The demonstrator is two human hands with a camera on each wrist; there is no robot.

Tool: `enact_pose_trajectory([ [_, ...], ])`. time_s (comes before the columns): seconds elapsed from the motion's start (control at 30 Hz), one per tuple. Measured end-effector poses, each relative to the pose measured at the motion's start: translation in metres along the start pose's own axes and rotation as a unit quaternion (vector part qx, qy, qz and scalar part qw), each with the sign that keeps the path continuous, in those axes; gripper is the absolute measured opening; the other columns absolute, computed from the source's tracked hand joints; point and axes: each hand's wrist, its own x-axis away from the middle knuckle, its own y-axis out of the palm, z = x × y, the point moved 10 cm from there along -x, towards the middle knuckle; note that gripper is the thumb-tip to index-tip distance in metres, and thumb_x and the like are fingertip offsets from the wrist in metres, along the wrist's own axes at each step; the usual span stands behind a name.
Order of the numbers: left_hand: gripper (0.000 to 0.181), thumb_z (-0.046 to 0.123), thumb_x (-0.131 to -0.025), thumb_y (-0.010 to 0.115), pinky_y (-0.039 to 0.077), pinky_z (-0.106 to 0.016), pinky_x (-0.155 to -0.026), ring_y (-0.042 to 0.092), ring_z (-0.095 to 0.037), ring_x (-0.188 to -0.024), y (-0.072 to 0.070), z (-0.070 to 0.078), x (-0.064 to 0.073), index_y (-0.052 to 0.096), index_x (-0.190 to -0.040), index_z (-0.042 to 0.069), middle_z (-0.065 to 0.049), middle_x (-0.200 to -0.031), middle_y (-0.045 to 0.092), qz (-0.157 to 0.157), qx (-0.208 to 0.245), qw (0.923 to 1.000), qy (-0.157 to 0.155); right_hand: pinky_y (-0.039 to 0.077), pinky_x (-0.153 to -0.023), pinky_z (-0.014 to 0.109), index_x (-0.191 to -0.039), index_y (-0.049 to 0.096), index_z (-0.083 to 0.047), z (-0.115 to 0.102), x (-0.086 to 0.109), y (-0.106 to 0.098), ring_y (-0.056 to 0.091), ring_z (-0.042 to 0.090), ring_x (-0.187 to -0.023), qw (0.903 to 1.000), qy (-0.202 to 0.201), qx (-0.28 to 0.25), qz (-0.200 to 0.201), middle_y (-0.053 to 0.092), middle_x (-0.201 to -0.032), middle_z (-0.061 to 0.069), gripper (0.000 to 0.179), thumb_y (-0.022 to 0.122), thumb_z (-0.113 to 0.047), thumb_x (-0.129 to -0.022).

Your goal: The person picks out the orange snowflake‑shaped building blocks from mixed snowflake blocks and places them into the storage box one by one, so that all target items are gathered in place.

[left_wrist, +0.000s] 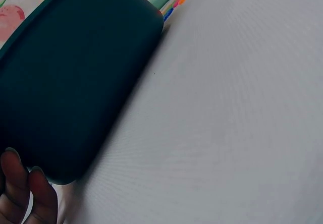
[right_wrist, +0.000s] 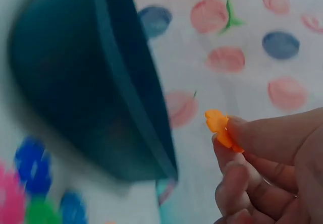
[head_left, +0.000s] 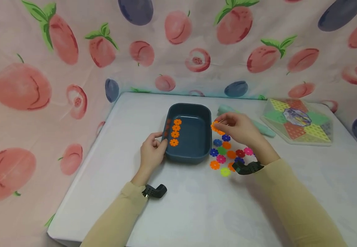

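Note:
A dark teal rectangular basin (head_left: 194,157) stands on the table. Along its left side lies a row of several orange notched plastic discs (head_left: 175,134), with dim orange reflections on the wall beside them. My left hand (head_left: 152,151) grips the basin's left side near the front, thumb at the rim; its fingertips (left_wrist: 43,188) show against the wall in the left wrist view. Just beyond the right rim, my right hand (head_left: 238,128) pinches an orange notched disc (right_wrist: 222,129) between thumb and index finger. Part of that disc is hidden by the fingers.
Loose notched discs (head_left: 221,150) in several colours lie right of the basin, partly under my right wrist. Behind my right hand lies a mint-green long object (head_left: 263,128). A hexagonal patterned case (head_left: 299,121) sits at the back right. Fruit-print cloth (head_left: 172,55) hangs behind the table.

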Motion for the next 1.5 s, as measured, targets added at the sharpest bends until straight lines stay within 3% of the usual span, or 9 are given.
enact_pose_trajectory([
  [0.23,0.032,0.014,-0.096,0.065,0.036,-0.026,-0.046,0.046,-0.016,-0.047,-0.001,0.001,-0.002,0.068,-0.124,0.001,-0.001,-0.058,0.051,0.001,-0.005,1.0,0.005,0.056,-0.078,0.039,-0.114,0.07,-0.017,-0.053,-0.018,0.028,0.068,0.029,-0.092,0.997,-0.046,0.032,-0.052,0.072,-0.102,0.007,0.024,0.07,-0.035,-0.098],
  [0.43,0.032,0.015,-0.096,0.066,0.037,-0.026,-0.046,0.047,-0.017,-0.047,-0.004,-0.001,-0.004,0.068,-0.125,0.0,-0.001,-0.058,0.052,0.004,-0.008,1.0,0.001,0.054,-0.079,0.043,-0.108,0.069,-0.013,-0.072,-0.044,0.061,0.068,0.029,-0.086,0.989,-0.06,0.06,-0.121,0.075,-0.095,0.004,0.02,0.073,-0.029,-0.097],
  [0.63,0.031,0.014,-0.096,0.066,0.037,-0.026,-0.047,0.047,-0.013,-0.047,-0.007,-0.003,-0.004,0.068,-0.125,0.002,-0.001,-0.059,0.053,0.006,-0.011,0.9999,-0.002,0.054,-0.083,0.041,-0.105,0.07,-0.011,-0.081,-0.065,0.096,0.071,0.031,-0.087,0.9726,-0.087,0.107,-0.187,0.075,-0.092,0.004,0.017,0.072,-0.026,-0.097],
  [0.83,0.031,0.013,-0.096,0.066,0.036,-0.026,-0.046,0.046,-0.012,-0.046,-0.007,-0.004,-0.005,0.068,-0.125,0.002,0.0,-0.058,0.053,0.003,-0.003,1.0,0.006,0.052,-0.077,0.037,-0.1,0.072,-0.013,-0.096,-0.083,0.117,0.065,0.024,-0.08,0.9538,-0.127,0.169,-0.214,0.073,-0.089,0.002,0.012,0.072,-0.025,-0.098],
  [1.1,0.03,0.011,-0.095,0.067,0.035,-0.025,-0.048,0.046,-0.013,-0.048,-0.005,-0.003,-0.003,0.069,-0.122,0.001,0.001,-0.058,0.053,0.012,0.0,0.9999,0.004,0.052,-0.083,0.035,-0.095,0.077,-0.018,-0.092,-0.092,0.148,0.061,0.021,-0.089,0.9317,-0.118,0.193,-0.284,0.071,-0.095,-0.001,0.006,0.074,-0.022,-0.096],
  [1.27,0.031,0.013,-0.095,0.065,0.036,-0.026,-0.05,0.048,-0.014,-0.05,0.004,0.001,-0.004,0.068,-0.124,0.003,0.001,-0.059,0.054,-0.008,-0.008,0.9999,0.006,0.054,-0.082,0.034,-0.096,0.079,-0.017,-0.08,-0.085,0.163,0.063,0.019,-0.086,0.9166,-0.102,0.206,-0.327,0.072,-0.093,-0.001,0.004,0.076,-0.019,-0.094],
  [1.5,0.029,0.012,-0.095,0.065,0.036,-0.026,-0.051,0.047,-0.014,-0.05,0.0,-0.001,-0.004,0.069,-0.123,0.005,0.001,-0.058,0.054,-0.001,-0.012,0.9999,0.006,0.053,-0.083,0.033,-0.094,0.081,-0.017,-0.08,-0.084,0.178,0.064,0.018,-0.086,0.9127,-0.095,0.221,-0.33,0.073,-0.089,-0.004,0.005,0.08,-0.02,-0.091],
])
